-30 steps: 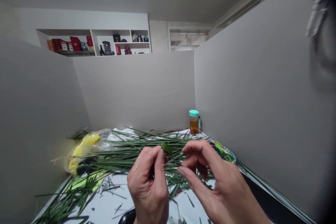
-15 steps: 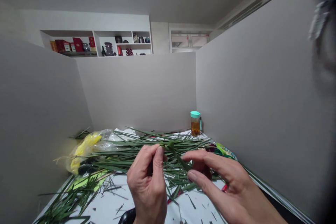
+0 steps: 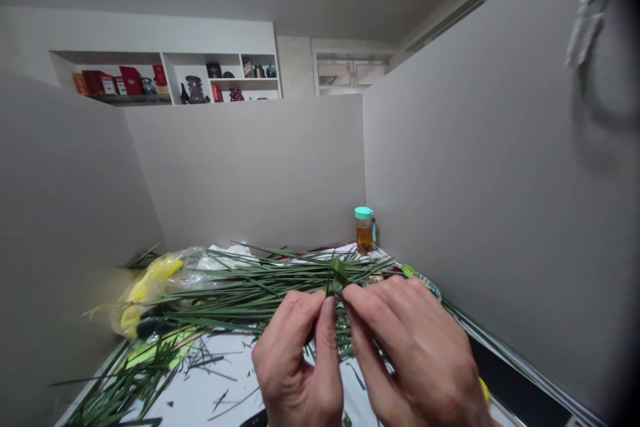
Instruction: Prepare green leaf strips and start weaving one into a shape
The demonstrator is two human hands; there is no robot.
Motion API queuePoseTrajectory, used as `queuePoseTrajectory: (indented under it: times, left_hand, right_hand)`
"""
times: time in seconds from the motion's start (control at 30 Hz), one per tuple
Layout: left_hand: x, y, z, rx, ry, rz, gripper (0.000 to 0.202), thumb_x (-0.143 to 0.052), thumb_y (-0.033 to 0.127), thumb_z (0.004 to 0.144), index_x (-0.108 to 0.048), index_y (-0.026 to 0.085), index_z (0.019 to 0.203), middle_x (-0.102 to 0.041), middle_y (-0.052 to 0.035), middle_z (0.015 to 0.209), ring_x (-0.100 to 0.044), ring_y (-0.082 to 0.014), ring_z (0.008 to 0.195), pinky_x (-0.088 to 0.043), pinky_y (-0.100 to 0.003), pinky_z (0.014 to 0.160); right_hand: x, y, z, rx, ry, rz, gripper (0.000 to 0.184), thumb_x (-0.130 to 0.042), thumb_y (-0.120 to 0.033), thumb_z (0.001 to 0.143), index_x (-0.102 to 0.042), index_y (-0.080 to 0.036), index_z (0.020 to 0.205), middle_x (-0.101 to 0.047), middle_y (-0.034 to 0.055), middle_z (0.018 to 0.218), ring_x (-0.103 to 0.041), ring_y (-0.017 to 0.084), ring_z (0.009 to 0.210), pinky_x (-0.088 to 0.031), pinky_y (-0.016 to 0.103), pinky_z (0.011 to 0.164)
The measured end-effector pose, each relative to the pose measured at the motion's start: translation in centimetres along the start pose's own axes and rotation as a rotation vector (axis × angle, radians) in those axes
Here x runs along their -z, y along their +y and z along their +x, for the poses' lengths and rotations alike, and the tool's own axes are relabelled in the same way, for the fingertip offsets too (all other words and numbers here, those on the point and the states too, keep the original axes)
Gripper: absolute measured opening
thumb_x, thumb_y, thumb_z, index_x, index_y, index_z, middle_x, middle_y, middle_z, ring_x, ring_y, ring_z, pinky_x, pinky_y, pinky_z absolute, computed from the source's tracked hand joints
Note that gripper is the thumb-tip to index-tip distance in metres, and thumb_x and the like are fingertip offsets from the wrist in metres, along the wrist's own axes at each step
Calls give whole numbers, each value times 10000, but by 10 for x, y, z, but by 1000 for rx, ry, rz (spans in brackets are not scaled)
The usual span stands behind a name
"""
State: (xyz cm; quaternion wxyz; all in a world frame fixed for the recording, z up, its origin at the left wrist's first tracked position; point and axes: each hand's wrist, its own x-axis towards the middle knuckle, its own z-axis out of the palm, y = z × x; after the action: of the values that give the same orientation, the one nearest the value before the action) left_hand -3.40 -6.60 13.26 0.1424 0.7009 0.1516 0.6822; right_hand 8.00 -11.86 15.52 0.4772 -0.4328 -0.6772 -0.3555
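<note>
My left hand (image 3: pixel 300 363) and my right hand (image 3: pixel 413 357) are raised side by side over the table, fingertips meeting. Together they pinch a narrow green leaf strip (image 3: pixel 339 276), whose folded loop sticks up just above the fingertips. Both hands are closed on it. Behind them a long pile of green leaf strips (image 3: pixel 250 287) lies across the white table (image 3: pixel 220 390).
A clear plastic bag with yellow contents (image 3: pixel 150 283) lies at the left. A small amber bottle with a teal cap (image 3: pixel 364 230) stands in the back right corner. Grey partition walls enclose the table. Leaf scraps litter the tabletop; a colourful round object (image 3: pixel 423 278) sits at the right.
My right hand has moved left and closed in against my left hand. The leaf strip, earlier stretched between them, is now folded into a small loop above the fingertips.
</note>
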Motion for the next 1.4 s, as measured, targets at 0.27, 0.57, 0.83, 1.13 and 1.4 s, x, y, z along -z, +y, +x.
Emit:
queuePoseTrajectory:
  times: [0.27, 0.57, 0.83, 1.13, 1.4]
  left_hand:
    - [-3, 0, -4, 62, 32, -63, 155, -568, 85, 890, -657, 209, 908, -598, 13, 740, -568, -103, 637, -481, -186, 615]
    - [-3, 1, -1, 85, 28, -93, 147, -592, 95, 874, -675, 216, 892, -615, 13, 770, -561, -105, 639, -470, -181, 600]
    - [-4, 1, 1, -18, 29, -43, 165, -593, 38, 853, -650, 188, 893, -599, 3, 759, -558, -111, 668, -455, -191, 593]
    - [-4, 3, -4, 34, -28, -81, 141, -579, 83, 877, -655, 200, 894, -557, 15, 707, -509, -97, 596, -407, -186, 543]
    - [-8, 5, -8, 194, 37, -280, 85, -633, 161, 861, -689, 224, 864, -548, 5, 692, -495, -105, 587, -398, -176, 519]
  right_hand:
    - [2, -8, 2, -189, -103, 188, 158, -475, -82, 857, -586, -187, 896, -653, 27, 736, -635, 177, 697, -463, 307, 653]
    - [15, -3, 14, -349, -264, 440, 229, -442, -119, 864, -573, -262, 742, -626, -31, 562, -583, 147, 461, -470, 247, 466]
    - [16, 4, 15, -305, -296, 353, 256, -429, -191, 919, -520, -235, 684, -637, -10, 671, -612, 161, 634, -468, 277, 574]
    - [20, 2, 14, -620, -162, 660, 149, -499, -281, 958, -567, -239, 833, -565, -60, 768, -538, 84, 718, -408, 182, 667]
    - [20, 10, 20, -790, -340, 1023, 148, -543, -310, 928, -590, -219, 820, -573, -51, 774, -520, 83, 743, -420, 168, 680]
